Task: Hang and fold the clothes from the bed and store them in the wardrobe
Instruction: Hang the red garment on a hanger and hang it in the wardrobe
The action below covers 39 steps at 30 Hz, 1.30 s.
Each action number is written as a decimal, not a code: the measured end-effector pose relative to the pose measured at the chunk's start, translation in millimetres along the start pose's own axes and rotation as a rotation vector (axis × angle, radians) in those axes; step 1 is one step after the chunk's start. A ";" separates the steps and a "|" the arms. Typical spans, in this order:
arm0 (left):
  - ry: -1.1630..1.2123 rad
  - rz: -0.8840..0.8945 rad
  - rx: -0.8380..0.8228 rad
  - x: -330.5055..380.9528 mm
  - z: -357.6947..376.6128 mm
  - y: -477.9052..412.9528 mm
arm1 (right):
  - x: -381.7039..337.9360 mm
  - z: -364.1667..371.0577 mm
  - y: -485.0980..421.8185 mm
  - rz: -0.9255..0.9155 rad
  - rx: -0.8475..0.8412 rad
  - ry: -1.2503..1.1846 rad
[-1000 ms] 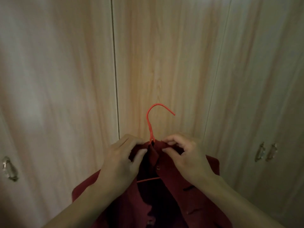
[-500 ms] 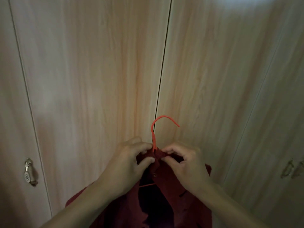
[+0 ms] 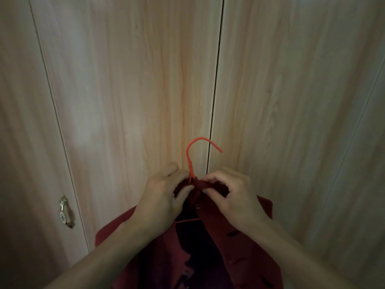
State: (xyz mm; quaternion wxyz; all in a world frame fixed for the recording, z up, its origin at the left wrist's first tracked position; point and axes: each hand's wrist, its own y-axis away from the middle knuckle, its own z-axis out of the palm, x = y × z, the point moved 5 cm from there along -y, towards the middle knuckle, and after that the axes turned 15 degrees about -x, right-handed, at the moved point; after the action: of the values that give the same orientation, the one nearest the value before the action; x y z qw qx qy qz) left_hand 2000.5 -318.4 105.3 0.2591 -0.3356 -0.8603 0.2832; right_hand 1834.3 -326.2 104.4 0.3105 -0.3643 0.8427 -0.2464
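A dark red button shirt (image 3: 235,245) hangs on a red wire hanger (image 3: 190,155), whose hook sticks up between my hands. My left hand (image 3: 162,203) pinches the left side of the collar just below the hook. My right hand (image 3: 233,197) pinches the right side of the collar, fingers curled on the cloth. The shirt front is open lower down, and the hanger's bar shows inside. The wardrobe doors (image 3: 129,101) right behind are closed.
The light wood wardrobe fills the view, with a door seam (image 3: 216,80) behind the hanger hook. A metal door handle (image 3: 65,212) sits at lower left. The bed is out of view.
The view has swung left along the wardrobe, so the left door handle now shows closer to centre. Both hands keep their hold at the shirt collar.
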 end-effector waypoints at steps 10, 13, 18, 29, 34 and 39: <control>-0.069 -0.038 -0.015 -7.0 9.6 33.3 | 39.8 2.8 17.5 0.114 -0.185 -0.010; -0.048 -0.056 -0.057 -10.5 19.8 46.8 | 66.6 22.2 27.0 0.215 -0.248 -0.005; -0.016 -0.042 -0.115 -15.7 37.3 70.4 | 89.5 55.3 45.4 0.310 -0.322 -0.027; 0.029 -0.114 -0.161 -38.1 50.2 108.4 | 127.9 119.1 63.0 0.606 -0.639 0.058; 0.046 -0.118 -0.173 -41.5 51.2 119.1 | 128.9 135.2 59.4 0.692 -0.580 0.019; 0.091 -0.127 -0.168 -49.7 51.2 125.6 | 119.8 128.4 60.6 0.657 -0.318 -0.031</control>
State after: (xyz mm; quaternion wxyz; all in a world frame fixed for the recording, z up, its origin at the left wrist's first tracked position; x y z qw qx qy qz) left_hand 2053.9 -293.3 -26.6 0.2863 -0.3136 -0.8877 0.1778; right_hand 1831.7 -405.2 -63.7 0.3254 -0.1215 0.9377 0.0061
